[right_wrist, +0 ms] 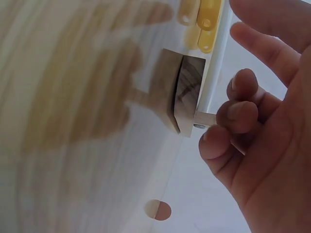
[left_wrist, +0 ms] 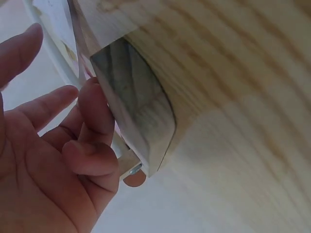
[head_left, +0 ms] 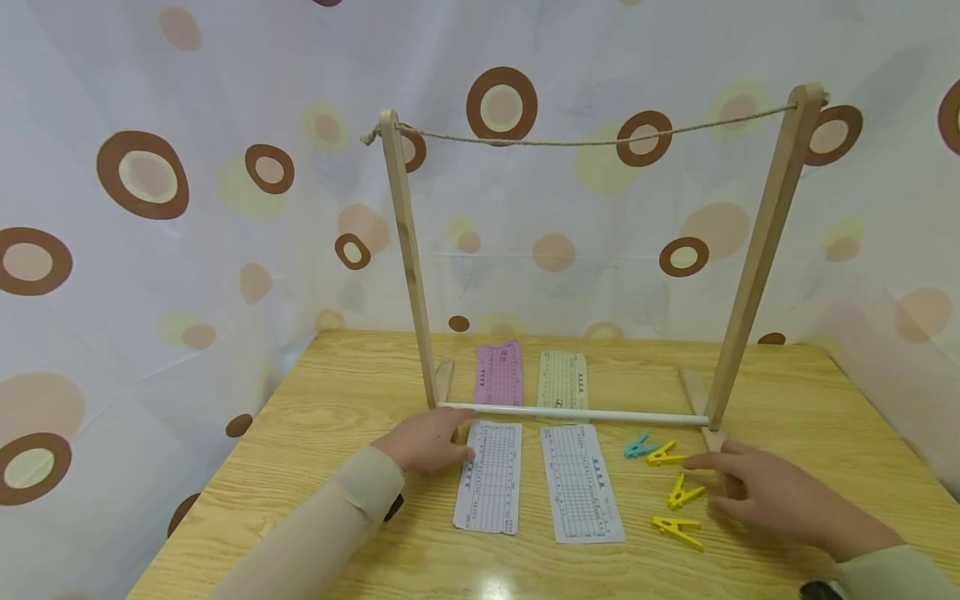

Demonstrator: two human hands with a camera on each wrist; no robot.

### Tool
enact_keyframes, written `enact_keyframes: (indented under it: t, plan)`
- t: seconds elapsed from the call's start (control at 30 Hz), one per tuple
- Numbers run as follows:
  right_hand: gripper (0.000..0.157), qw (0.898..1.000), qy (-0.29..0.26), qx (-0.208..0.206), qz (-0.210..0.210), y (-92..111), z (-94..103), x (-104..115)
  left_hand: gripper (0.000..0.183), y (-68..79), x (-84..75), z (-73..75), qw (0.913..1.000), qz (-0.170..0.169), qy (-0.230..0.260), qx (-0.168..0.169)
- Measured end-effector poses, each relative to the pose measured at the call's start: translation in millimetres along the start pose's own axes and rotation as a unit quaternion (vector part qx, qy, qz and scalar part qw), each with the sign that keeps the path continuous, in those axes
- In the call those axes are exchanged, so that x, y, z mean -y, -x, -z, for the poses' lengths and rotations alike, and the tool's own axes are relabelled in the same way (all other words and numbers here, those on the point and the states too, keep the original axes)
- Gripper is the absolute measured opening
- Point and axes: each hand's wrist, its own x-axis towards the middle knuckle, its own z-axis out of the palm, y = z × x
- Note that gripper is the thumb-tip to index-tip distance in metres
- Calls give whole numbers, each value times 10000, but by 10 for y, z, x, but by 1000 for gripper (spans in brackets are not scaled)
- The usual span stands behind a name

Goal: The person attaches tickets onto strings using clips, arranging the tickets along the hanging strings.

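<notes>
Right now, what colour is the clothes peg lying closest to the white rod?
Blue-turquoise: the peg lies just below the white rod, clearest in the head view.

Open span under string [head_left: 600,140] (posts aside)

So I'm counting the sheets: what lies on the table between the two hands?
In the head view, two white printed cards lie side by side between the left hand and right hand, then the clothespins beside the right hand.

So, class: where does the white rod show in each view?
Head: rod low centre, lying level.
Left wrist: top left, apparently the curved white strip.
Right wrist: upper right, an upright white strip.
Shared landmark: the frame's wooden feet at the rod's ends.
</notes>
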Motion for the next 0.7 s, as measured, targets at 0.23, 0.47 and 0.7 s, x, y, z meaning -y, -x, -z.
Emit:
enact_keyframes:
  t: [0.23,0.47,0.7]
  plan:
    - [46,9994,-102,306,136,-35,-20,-5,64,-117,-34,-39,9990,126,-431,79]
    - [48,9990,-74,419,155,-64,-16,21,59,-161,-51,-54,9978,177,-635,39]
    - [49,9983,-196,552,-79,-105,-2,60,30,-144,-62,-22,9999,137,-66,52]
